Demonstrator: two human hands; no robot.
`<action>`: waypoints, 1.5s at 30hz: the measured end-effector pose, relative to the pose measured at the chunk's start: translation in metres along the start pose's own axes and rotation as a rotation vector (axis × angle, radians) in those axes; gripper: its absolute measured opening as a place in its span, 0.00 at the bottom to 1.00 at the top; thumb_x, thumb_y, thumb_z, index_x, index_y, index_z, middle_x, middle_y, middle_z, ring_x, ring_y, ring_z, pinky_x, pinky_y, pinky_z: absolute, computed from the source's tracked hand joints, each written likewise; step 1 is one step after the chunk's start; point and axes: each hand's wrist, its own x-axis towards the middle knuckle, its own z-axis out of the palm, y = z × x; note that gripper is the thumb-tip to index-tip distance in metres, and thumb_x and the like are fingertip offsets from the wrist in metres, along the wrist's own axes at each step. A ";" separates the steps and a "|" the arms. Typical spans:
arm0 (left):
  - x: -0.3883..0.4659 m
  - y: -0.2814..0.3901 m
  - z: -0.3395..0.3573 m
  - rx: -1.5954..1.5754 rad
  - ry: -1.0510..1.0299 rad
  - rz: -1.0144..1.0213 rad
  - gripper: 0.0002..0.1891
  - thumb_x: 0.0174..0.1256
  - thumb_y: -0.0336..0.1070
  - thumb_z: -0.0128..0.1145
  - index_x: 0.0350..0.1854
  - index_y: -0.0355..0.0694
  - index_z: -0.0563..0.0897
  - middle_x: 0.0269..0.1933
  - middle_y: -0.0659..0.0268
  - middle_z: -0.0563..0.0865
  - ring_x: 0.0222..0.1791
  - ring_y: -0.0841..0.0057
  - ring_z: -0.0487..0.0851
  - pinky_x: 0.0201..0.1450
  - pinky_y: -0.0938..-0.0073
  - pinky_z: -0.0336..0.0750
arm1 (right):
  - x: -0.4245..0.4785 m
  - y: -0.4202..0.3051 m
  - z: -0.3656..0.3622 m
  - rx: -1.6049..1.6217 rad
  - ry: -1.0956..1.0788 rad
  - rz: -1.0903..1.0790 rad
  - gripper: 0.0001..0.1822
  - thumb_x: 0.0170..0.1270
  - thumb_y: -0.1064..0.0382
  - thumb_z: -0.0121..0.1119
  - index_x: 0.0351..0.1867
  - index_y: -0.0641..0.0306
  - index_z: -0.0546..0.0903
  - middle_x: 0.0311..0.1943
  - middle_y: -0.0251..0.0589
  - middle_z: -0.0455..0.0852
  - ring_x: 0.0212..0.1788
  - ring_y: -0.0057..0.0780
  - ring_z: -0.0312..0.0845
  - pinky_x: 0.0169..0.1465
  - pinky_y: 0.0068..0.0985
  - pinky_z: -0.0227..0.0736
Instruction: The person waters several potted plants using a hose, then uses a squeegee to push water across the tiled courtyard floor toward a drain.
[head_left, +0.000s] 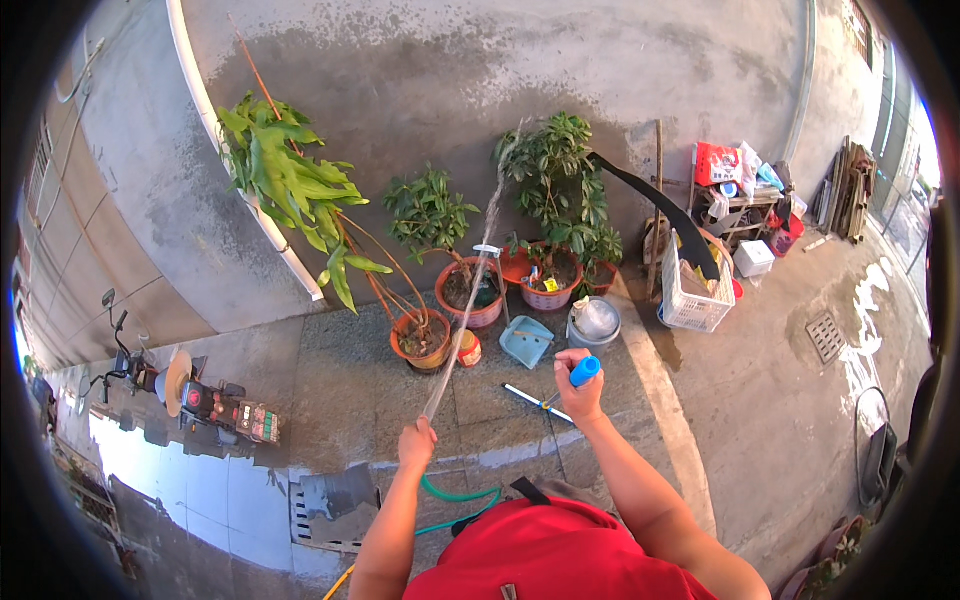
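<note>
My left hand (417, 444) grips the end of a green garden hose (457, 496). From it a stream of water (480, 270) arcs up towards a leafy potted shrub (551, 180) against the wet wall. My right hand (580, 386) is closed around the blue handle (585, 370) of a long-handled tool, seen almost end-on. Its flat white-and-blue head (536, 402) rests on the paving below, probably a squeegee. Just beyond that head lies a light blue dustpan (527, 341). A grey bucket (593, 325) with a plastic bag on it stands near my right hand.
A tall potted plant (420, 337), a smaller potted shrub (431, 210) and a red-lidded jar (469, 349) line the wall. Rightward are a white plastic crate (697, 300) and a drain grate (826, 337). A scooter (217, 405) stands at left beside wet, reflective paving.
</note>
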 end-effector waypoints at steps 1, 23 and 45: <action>0.002 -0.014 0.008 0.064 -0.021 0.023 0.31 0.69 0.54 0.34 0.16 0.39 0.81 0.16 0.55 0.80 0.24 0.55 0.82 0.36 0.57 0.74 | -0.001 0.001 -0.001 -0.001 0.008 0.017 0.04 0.56 0.71 0.60 0.33 0.64 0.78 0.26 0.35 0.81 0.28 0.19 0.75 0.35 0.20 0.71; -0.004 -0.014 -0.009 -0.069 -0.125 -0.123 0.31 0.67 0.55 0.36 0.12 0.38 0.77 0.10 0.61 0.74 0.10 0.67 0.75 0.17 0.66 0.69 | 0.006 -0.002 -0.009 -0.006 0.074 0.021 0.05 0.56 0.73 0.60 0.34 0.65 0.78 0.26 0.34 0.80 0.27 0.17 0.74 0.34 0.18 0.70; 0.003 -0.083 -0.075 -0.679 0.097 -0.374 0.27 0.66 0.57 0.36 0.18 0.37 0.68 0.08 0.68 0.61 0.03 0.76 0.54 0.07 0.70 0.51 | 0.002 -0.006 0.003 0.015 0.035 0.005 0.05 0.56 0.74 0.60 0.33 0.65 0.79 0.25 0.34 0.79 0.26 0.19 0.73 0.33 0.19 0.69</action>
